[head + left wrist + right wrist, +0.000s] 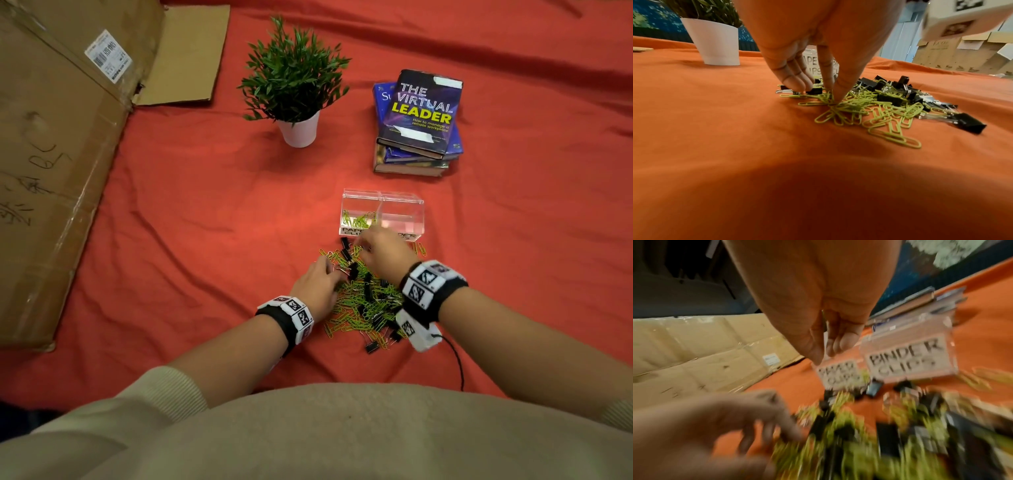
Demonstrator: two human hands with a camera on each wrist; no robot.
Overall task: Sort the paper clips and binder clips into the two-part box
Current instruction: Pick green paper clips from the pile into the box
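Many paper clips (356, 310) and binder clips (373, 346) are lying mixed near the person; the left hand (317, 286) is pinching green ones to lift; the right hand (385, 253), fingers unclear, is hovering by the two-part box (402, 205) beyond.

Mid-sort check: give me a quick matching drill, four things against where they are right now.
Things:
1. plant
2. books
3. carton
4. box

Places:
A. stacked beyond the box
B. far left, lying flat
C. just beyond the clip pile
D. in a white pot, left of the books

Pairs: 1-D, 2-A, 3-B, 4-C
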